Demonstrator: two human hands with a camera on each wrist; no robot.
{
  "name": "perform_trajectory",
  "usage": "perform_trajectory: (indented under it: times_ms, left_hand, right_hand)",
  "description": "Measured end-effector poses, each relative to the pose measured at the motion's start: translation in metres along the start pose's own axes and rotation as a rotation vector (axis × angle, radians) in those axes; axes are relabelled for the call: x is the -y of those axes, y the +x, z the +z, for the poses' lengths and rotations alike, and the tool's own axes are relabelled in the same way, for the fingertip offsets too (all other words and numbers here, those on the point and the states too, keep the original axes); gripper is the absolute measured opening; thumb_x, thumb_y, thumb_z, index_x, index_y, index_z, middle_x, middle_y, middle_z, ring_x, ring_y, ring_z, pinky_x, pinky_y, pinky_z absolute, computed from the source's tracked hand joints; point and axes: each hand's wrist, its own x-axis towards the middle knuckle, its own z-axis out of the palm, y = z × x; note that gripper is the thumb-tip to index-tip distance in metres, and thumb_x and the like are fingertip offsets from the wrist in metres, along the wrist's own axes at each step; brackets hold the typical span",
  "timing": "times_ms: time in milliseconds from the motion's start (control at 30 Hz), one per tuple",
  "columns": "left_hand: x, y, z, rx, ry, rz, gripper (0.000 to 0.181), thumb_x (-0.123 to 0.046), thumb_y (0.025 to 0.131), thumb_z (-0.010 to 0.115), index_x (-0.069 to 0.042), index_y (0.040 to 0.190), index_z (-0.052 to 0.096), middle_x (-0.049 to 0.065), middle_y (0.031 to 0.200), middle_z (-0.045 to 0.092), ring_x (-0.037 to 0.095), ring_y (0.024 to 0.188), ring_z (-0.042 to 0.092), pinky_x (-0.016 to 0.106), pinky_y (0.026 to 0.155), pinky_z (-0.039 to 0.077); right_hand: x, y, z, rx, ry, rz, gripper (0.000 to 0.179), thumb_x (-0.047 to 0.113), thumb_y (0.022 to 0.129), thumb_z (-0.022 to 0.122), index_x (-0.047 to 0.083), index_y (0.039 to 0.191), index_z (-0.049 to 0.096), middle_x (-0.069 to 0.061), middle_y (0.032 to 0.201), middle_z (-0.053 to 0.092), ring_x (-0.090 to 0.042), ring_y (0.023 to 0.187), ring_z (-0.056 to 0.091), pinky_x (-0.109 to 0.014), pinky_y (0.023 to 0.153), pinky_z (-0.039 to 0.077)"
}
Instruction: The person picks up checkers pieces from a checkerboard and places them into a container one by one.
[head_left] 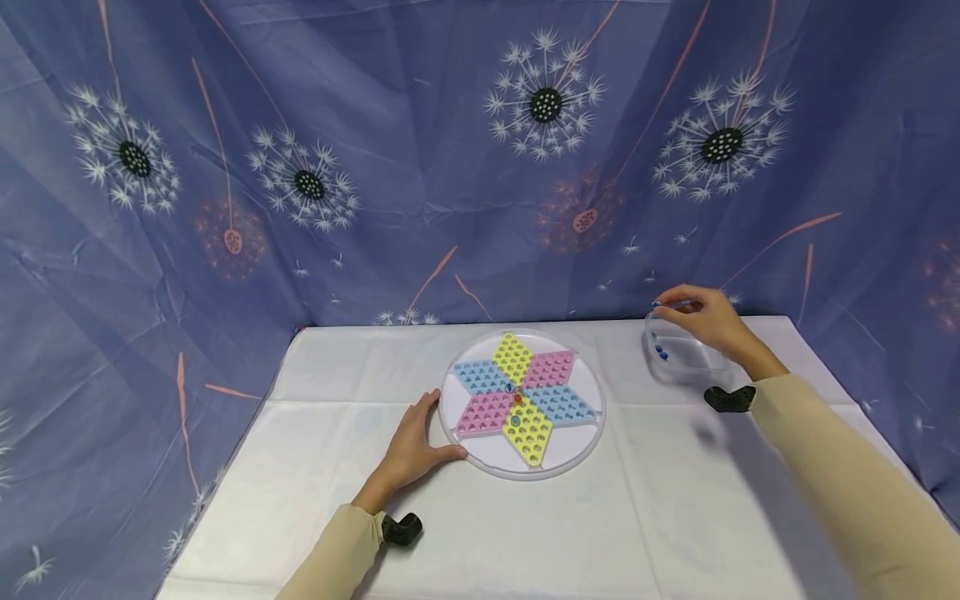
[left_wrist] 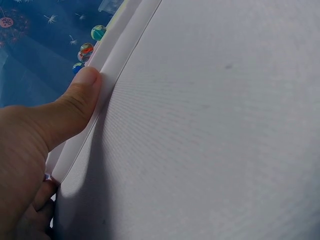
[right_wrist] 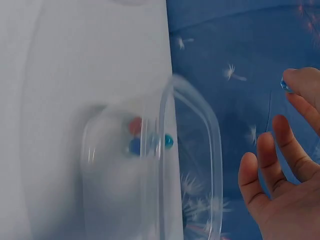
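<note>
A round white Chinese checkers board (head_left: 480, 458) with a yellow, pink and blue star lies flat on the table. Against its left rim rests my left hand (head_left: 408, 446), thumb and fingers spread apart; its thumb (left_wrist: 82, 95) touches the rim in the left wrist view. Several marbles sit on the board near the star's middle, among them a green one (head_left: 515, 421) and an orange one (head_left: 517, 399). Over a clear plastic box (head_left: 690, 371), my right hand (head_left: 701, 317) pinches a blue marble (right_wrist: 286, 85) between thumb and index finger. The other fingers are loosely bent.
More marbles lie inside the box, a red one (right_wrist: 135, 125) and a blue one (right_wrist: 134, 146) among them. A white cloth (head_left: 337, 433) covers the table. Behind its back edge hangs a blue curtain (head_left: 420, 167) with dandelion prints.
</note>
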Motion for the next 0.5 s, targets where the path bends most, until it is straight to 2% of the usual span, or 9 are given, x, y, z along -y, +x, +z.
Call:
perform_trajectory:
  times_ms: [267,500]
  left_hand:
    - [0.002,0.001,0.0,0.0,0.02,0.002,0.112,-0.044,0.063,0.09,-0.005,0.151,0.032,0.017,0.154,0.034,0.033,0.14,0.033,0.047,0.117,0.027]
    - [0.002,0.002,-0.001,-0.004,0.021,0.007,0.112,-0.043,0.063,0.09,-0.004,0.151,0.033,0.017,0.153,0.035,0.034,0.14,0.033,0.047,0.117,0.026]
  right_hand:
    - [-0.016,-0.008,-0.01,-0.009,-0.015,0.04,0.051,0.051,0.091,0.061,0.013,0.126,0.063,-0.01,0.124,0.057,-0.025,0.106,0.055,-0.027,0.073,0.053]
    - [-0.024,-0.008,-0.009,-0.023,0.041,0.071,0.052,0.05,0.091,0.063,0.012,0.126,0.062,-0.008,0.126,0.055,-0.008,0.089,0.057,-0.027,0.067,0.055]
